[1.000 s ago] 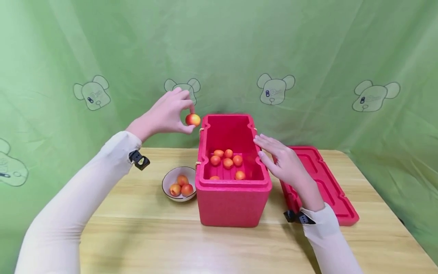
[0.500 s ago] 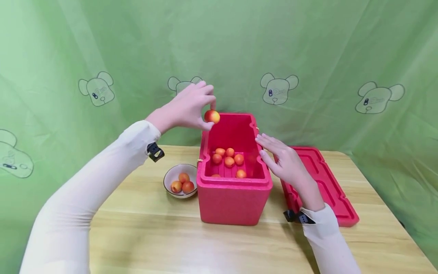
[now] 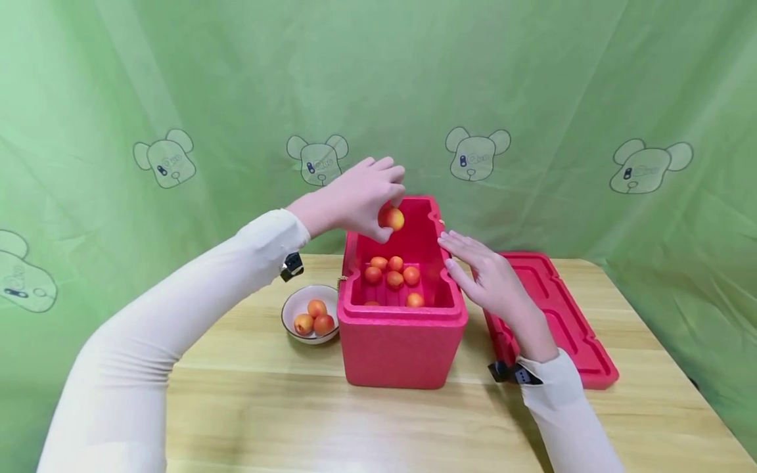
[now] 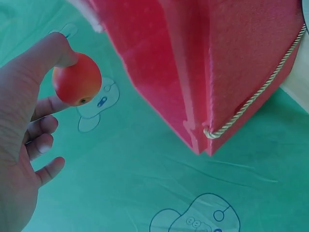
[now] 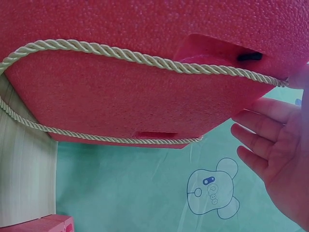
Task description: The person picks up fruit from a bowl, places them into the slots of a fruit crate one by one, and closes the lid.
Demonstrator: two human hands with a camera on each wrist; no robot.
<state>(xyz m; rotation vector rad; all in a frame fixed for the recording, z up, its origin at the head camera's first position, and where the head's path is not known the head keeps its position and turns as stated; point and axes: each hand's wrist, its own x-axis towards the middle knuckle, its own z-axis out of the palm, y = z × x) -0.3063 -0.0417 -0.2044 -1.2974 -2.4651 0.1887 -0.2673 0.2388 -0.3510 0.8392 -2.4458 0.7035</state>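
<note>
My left hand pinches an orange-red apricot between thumb and fingers, above the far part of an open red foam box. In the left wrist view the apricot sits at the thumb tip, the other fingers spread apart below it. Several more apricots lie on the box floor; the front wall partly hides one. With fingers straight, my right hand rests against the box's right rim. The right wrist view has this hand beside the box wall, its thumb mostly out of sight.
A white bowl with dark rim holds three apricots, left of the box. The red lid lies on the wooden table at the right. Cord handles run along the box's side. A green curtain hangs behind.
My left hand has carried the apricot rightward, from left of the box to over its opening, and lowered it slightly in the last half second. The right hand has stayed at the rim.
</note>
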